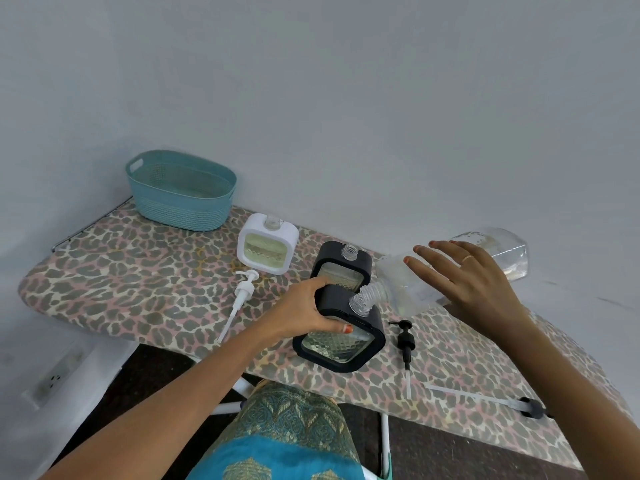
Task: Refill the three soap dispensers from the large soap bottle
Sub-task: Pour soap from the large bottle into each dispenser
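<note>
My left hand (304, 310) grips the near black soap dispenser (341, 344), tilted on the leopard-print ironing board (121, 271). My right hand (464, 278) holds the large clear soap bottle (498, 247) from above, fingers spread over its body, thumb hidden. The bottle is tipped down to the left, its threaded mouth (372, 294) touching the dispenser's open neck. A second black dispenser (343, 268) stands just behind, and a white one (267, 249) further left; both have open necks and some pale liquid inside.
A white pump (244, 289) lies left of my left hand. One black pump (405, 339) lies right of the near dispenser, another (530, 407) by the board's near right edge. A teal basket (180, 209) sits at the far left, against the grey wall.
</note>
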### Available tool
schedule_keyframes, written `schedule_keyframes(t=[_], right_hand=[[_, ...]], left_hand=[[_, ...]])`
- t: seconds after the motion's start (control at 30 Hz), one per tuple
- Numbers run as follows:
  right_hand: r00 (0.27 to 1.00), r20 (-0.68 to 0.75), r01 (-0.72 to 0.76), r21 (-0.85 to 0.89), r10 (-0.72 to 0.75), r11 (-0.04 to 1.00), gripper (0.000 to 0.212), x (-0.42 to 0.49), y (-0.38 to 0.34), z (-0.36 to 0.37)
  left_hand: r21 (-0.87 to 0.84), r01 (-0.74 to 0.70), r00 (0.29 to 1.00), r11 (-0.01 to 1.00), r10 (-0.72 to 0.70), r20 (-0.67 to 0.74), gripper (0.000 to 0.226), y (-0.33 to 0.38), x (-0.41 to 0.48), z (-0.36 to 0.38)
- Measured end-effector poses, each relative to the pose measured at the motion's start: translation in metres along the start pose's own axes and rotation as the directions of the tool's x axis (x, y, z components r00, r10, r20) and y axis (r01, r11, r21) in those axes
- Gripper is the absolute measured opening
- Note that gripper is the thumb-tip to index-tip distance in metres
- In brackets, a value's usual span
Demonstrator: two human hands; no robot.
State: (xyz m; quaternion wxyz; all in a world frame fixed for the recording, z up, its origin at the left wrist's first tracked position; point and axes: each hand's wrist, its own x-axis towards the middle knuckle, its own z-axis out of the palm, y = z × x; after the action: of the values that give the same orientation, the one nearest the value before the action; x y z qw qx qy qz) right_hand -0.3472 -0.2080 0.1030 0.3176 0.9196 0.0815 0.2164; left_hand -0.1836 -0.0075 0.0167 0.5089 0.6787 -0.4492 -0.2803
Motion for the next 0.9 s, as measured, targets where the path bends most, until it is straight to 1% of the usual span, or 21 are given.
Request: schedule_keyframes(t=[0.13, 0.27, 0.33, 0.4, 0.47, 0.53, 0.6, 0.63, 0.67, 0.7, 0.8, 0.9], right_hand=[[0.989, 0.038, -0.142, 0.056, 0.140, 0.988, 0.090, -0.013, -0.007, 0.003], [0.945, 0.055, -0.328, 0.150, 0.323, 0.933, 0.091, -0.031, -0.016, 0.010], [0.905, 0.036, -0.422, 0.209, 0.424, 0.882, 0.085, -0.040, -0.021, 0.015], [0.852, 0.015, -0.502, 0.305, 0.523, 0.809, 0.071, -0.046, -0.025, 0.018], [0.796, 0.026, -0.563, 0.399, 0.605, 0.724, 0.068, -0.051, -0.030, 0.018], [0.707, 0.068, -0.640, 0.485, 0.704, 0.596, 0.072, -0.060, -0.035, 0.020], [0.581, 0.173, -0.712, 0.581, 0.795, 0.393, 0.079, -0.069, -0.038, 0.023], [0.523, 0.223, -0.723, 0.627, 0.823, 0.289, 0.081, -0.074, -0.039, 0.025], [0.474, 0.259, -0.722, 0.661, 0.841, 0.203, 0.081, -0.080, -0.039, 0.028], [0.433, 0.282, -0.719, 0.680, 0.856, 0.139, 0.079, -0.085, -0.039, 0.030], [0.329, 0.334, -0.706, 0.708, 0.883, -0.005, 0.072, -0.099, -0.036, 0.040], [0.240, 0.380, -0.644, 0.751, 0.893, -0.146, 0.067, -0.110, -0.034, 0.051]], left_hand=[[-0.036, 0.006, 0.999, 0.999, -0.007, -0.034, 0.049, 0.000, 0.005, 0.007], [-0.033, 0.006, 0.999, 0.999, -0.008, -0.049, 0.056, -0.001, 0.015, 0.017], [-0.030, 0.009, 0.998, 1.000, -0.011, -0.062, 0.060, -0.002, 0.020, 0.024], [-0.036, 0.007, 0.998, 0.999, -0.010, -0.068, 0.055, 0.001, 0.025, 0.031], [-0.046, 0.002, 0.998, 0.999, -0.005, -0.068, 0.047, 0.004, 0.029, 0.037], [-0.044, -0.009, 0.998, 0.999, 0.007, -0.058, 0.044, 0.007, 0.035, 0.046], [-0.051, -0.013, 0.999, 0.999, 0.010, -0.048, 0.043, 0.009, 0.042, 0.054], [-0.057, -0.016, 0.999, 0.998, 0.013, -0.045, 0.042, 0.010, 0.046, 0.058], [-0.062, -0.019, 0.999, 0.998, 0.016, -0.044, 0.042, 0.011, 0.049, 0.063], [-0.066, -0.020, 0.999, 0.998, 0.017, -0.045, 0.043, 0.012, 0.053, 0.066], [-0.086, -0.018, 0.999, 0.996, 0.014, -0.047, 0.047, 0.014, 0.065, 0.076], [-0.093, -0.010, 0.999, 0.996, 0.006, -0.036, 0.053, 0.016, 0.079, 0.082]])
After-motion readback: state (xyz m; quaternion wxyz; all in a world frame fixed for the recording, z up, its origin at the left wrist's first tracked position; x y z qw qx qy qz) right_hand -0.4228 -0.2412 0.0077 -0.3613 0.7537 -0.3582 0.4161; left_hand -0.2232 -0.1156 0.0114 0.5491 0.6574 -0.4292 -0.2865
